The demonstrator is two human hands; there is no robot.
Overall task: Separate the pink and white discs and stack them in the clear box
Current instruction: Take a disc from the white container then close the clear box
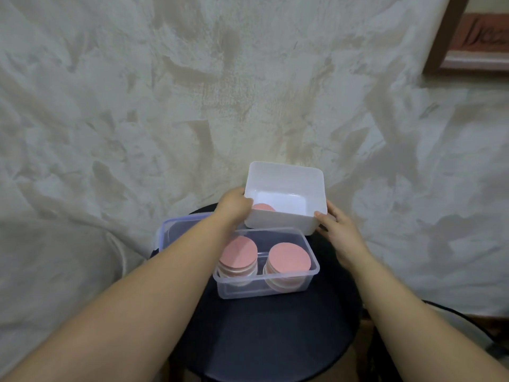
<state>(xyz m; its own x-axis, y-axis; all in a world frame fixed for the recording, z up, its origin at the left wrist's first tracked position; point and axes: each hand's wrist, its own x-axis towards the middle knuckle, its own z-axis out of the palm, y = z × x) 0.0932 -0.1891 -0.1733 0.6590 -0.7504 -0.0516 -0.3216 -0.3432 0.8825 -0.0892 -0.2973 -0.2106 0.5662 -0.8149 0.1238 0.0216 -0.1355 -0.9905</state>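
Pink-topped round discs stand in two stacks (239, 252) inside the clear plastic box (264, 292) on your round dark counter (275, 340). Just beyond, your left hand (234, 206) and right hand (334, 230) hold the white plastic tub (286, 186), fingers (321, 217) clamped on its near corners. One pink disc (263, 207) lies inside.

No legible text, label, brand or number; dark script-like strokes on the framed panel (480, 34), upper right, too blurred to read.

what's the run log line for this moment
left hand, right hand: grip white bin | bin: one pink disc | clear box: two pink-topped stacks
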